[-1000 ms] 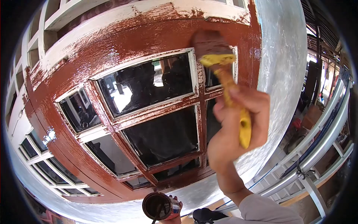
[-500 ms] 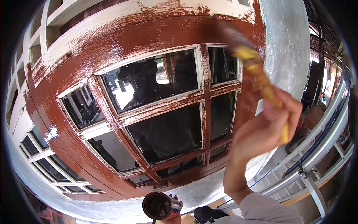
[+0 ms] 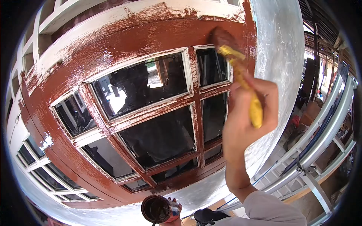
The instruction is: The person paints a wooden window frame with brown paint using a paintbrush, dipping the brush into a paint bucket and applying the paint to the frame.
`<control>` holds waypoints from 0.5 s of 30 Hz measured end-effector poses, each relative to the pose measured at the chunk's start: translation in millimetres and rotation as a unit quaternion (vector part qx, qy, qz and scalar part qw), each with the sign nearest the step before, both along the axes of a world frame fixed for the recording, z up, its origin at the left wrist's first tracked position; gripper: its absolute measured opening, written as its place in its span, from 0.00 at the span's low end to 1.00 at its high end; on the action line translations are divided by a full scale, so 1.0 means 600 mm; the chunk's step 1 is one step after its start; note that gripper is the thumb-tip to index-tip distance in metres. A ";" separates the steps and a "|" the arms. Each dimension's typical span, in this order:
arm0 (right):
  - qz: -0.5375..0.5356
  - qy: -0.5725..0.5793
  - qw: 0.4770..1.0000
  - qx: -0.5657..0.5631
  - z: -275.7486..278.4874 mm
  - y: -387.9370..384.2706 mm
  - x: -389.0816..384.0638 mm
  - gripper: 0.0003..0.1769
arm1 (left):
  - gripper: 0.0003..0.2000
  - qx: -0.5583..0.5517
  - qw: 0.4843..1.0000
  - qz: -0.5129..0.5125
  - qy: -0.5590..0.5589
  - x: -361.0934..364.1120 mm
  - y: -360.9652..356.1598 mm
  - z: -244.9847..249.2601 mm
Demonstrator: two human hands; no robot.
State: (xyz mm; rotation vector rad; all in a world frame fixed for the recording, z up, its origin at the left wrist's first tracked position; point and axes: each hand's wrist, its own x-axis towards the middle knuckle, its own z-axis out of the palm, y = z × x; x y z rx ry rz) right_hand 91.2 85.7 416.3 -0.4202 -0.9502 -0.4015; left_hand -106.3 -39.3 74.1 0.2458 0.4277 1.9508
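My right hand (image 3: 249, 116) grips a paintbrush (image 3: 237, 64) by its yellow handle. The dark bristles meet the upper rail of the window frame (image 3: 151, 35), just above the small top right pane. Wet reddish-brown paint covers much of this wood, with white patches along the top edge and around the glass. Low in the view, my left hand (image 3: 176, 209) holds a paint can (image 3: 152, 208) from its side, fingers wrapped round it. Brown paint coats the inside of the can, and a thin stick or handle leans in it.
A grey wall (image 3: 277, 56) borders the frame on the right. An aluminium ladder (image 3: 316, 150) lies slantwise at the lower right, with a dark cord tied round it. White lattice (image 3: 37, 41) stands at the upper left, and another white-framed window (image 3: 49, 169) at the lower left.
My right hand and the brush have moved left, and the bristles now sit lower on the rail. The view has shifted slightly. My left hand still holds the can.
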 end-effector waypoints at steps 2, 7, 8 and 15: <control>-0.031 -0.072 0.997 0.002 -0.010 -0.011 -0.016 0.08 | 0.30 0.015 1.000 -0.009 -0.019 0.000 -0.001 -0.008; 0.029 -0.197 0.980 0.002 -0.010 -0.058 -0.048 0.12 | 0.31 0.083 0.994 -0.031 -0.062 -0.004 0.000 -0.033; 0.048 -0.203 0.978 0.009 -0.011 -0.059 -0.042 0.12 | 0.31 0.071 0.997 -0.002 -0.039 -0.002 0.002 -0.035; 0.028 0.019 0.997 0.065 0.001 -0.017 0.031 0.08 | 0.30 -0.030 0.998 0.028 0.044 0.006 0.006 0.004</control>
